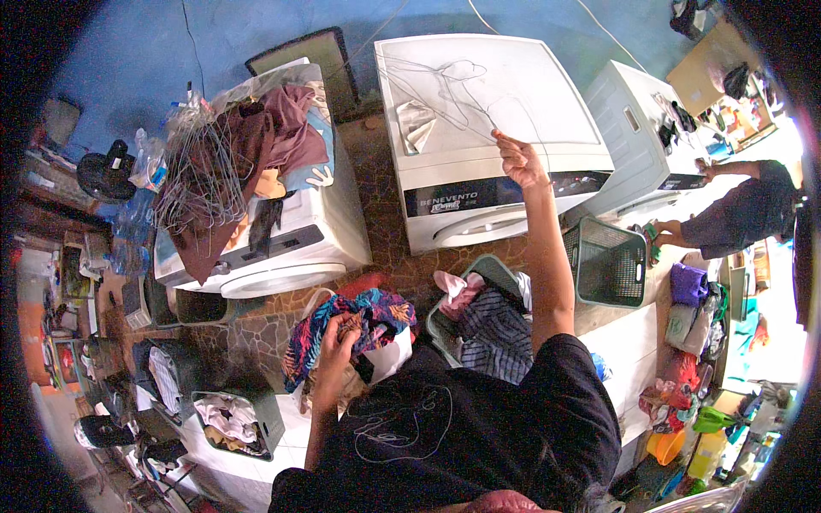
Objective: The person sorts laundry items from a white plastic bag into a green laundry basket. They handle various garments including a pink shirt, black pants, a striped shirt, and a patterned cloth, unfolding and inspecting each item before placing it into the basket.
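My right hand [523,163] reaches over a white front-loading washing machine [564,102], its fingertips pinched on a thin wire hanger [462,109]. The wire's loops stretch across the machine's top, and how many hangers there are is hard to tell. A folded silvery sheet [415,125] lies at the left of that top. Close to my body, my left hand [340,340] grips a bunched garment [385,314] with a blue, pink and orange leaf pattern. Beneath it are a white piece [391,356] and brown patterned cloth, partly hidden.
On the left washing machine [333,237] lie many wire hangers [199,173] and a maroon cloth [288,128]. A laundry basket [497,266] with striped cloth stands beside me; another basket [609,256] is by the machines. A person [737,211] stands at the right machine [628,122].
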`<state>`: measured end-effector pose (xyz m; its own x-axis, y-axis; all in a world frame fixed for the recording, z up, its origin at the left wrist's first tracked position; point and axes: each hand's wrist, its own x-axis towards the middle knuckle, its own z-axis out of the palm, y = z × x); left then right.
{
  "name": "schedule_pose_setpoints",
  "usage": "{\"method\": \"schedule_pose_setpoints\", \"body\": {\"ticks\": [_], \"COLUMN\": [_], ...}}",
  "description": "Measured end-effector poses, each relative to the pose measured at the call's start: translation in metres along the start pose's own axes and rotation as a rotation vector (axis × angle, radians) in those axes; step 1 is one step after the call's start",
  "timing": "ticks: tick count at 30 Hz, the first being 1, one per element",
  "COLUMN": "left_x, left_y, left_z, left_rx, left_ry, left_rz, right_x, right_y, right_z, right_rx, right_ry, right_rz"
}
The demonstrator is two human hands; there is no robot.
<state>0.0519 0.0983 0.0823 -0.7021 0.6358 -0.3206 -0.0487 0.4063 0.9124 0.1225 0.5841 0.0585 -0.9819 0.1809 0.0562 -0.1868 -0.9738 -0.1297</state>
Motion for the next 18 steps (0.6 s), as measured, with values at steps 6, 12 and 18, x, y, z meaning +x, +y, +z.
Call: {"method": "schedule_pose_setpoints", "body": {"ticks": [6, 12, 18], "left_x": [0.005, 0.011, 0.008], "left_y": [-0.024, -0.011, -0.012], "left_z": [0.0, -0.009, -0.019], "left_rx": [-0.066, -0.053, -0.205], "left_ry": [0.004, 0.045, 0.099], "left_rz": [0.087, 0.019, -0.02], "right_x": [-0.006, -0.02, -0.013], "right_y": [0.031, 0.129, 0.198], "right_z": [0.061, 0.083, 0.039], "right_rx": [-0.692, -1.273, -1.184], "right_ry": [0.29, 0.421, 0.202], "right_rz": [-0.273, -0.525, -0.366]}}
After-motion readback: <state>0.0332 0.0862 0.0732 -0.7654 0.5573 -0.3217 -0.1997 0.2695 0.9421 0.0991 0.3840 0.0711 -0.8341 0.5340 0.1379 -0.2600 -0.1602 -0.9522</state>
